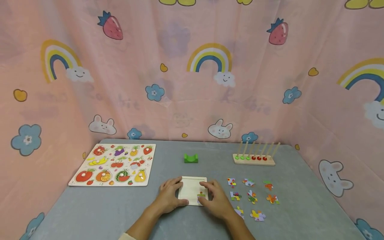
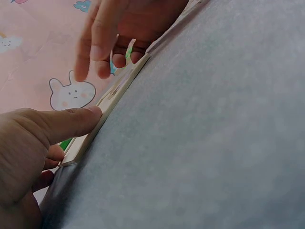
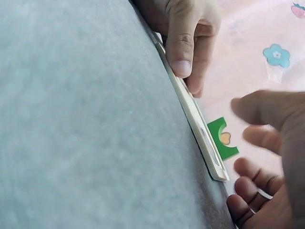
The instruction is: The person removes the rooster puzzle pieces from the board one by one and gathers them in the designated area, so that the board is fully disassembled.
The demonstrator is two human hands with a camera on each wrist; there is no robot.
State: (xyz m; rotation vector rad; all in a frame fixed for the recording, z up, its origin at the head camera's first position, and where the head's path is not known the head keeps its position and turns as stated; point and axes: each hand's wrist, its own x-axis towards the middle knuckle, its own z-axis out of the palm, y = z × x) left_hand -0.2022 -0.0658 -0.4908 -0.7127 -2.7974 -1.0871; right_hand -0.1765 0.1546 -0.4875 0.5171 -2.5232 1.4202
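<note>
A shallow square wooden puzzle tray (image 1: 189,190) lies on the table in front of the person. My left hand (image 1: 168,196) grips its left side, the thumb (image 2: 78,123) on the near rim and the fingers along the outer edge. One jigsaw piece (image 1: 201,194) lies in the tray's near right corner, partly covered by the right hand. My right hand (image 1: 219,200) hovers over the tray's right side, thumb and fingers spread apart. In the right wrist view nothing shows between the right hand's fingers (image 3: 257,136).
Several loose jigsaw pieces (image 1: 252,197) lie right of the tray. A green arched block (image 1: 191,159) stands behind it. A fruit peg board (image 1: 111,180) lies at the left. A wooden rack (image 1: 255,162) with pegs and coloured beads stands at the back right. A pink printed curtain (image 1: 180,110) surrounds the table.
</note>
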